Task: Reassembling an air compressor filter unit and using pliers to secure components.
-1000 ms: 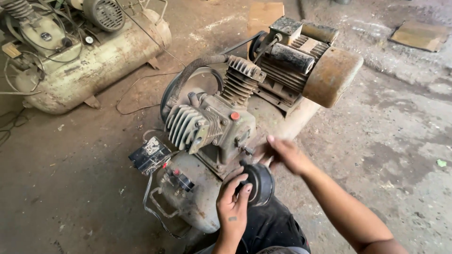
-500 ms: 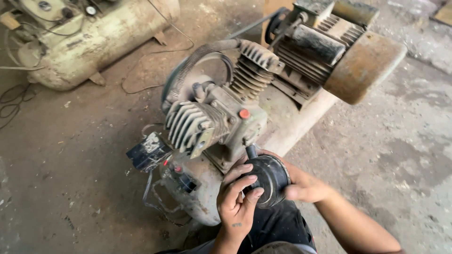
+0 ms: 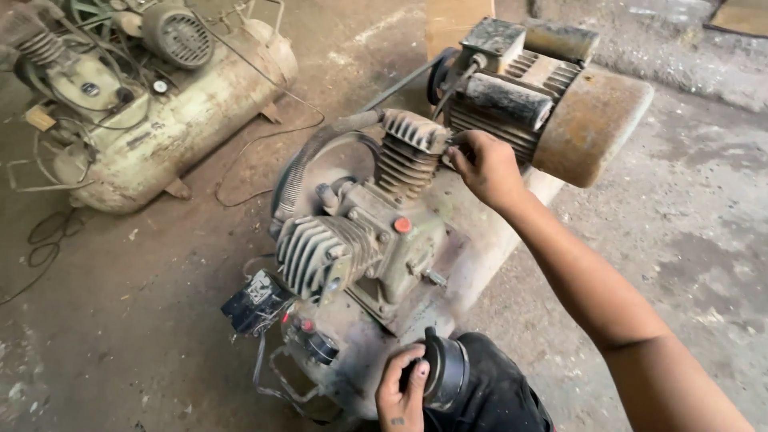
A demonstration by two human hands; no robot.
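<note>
A dirty air compressor lies before me, with a finned pump (image 3: 360,232), a belt wheel (image 3: 324,172) and a rusty motor (image 3: 552,104) on a pale tank (image 3: 480,248). My left hand (image 3: 402,388) grips a round black filter housing (image 3: 442,370) near the bottom edge. My right hand (image 3: 486,166) reaches out to the upper finned cylinder head (image 3: 410,148), its fingers closed on a small part at the head's right side. What exactly it pinches is too small to make out.
A second cream compressor (image 3: 152,104) with loose wires lies at the upper left on the dirt floor. A black switch box (image 3: 254,300) hangs off the near tank end. My dark trouser leg (image 3: 500,396) is below the tank.
My right hand left the black filter housing and moved up to the upper cylinder head. My left hand keeps hold of the housing. The view shifted slightly.
</note>
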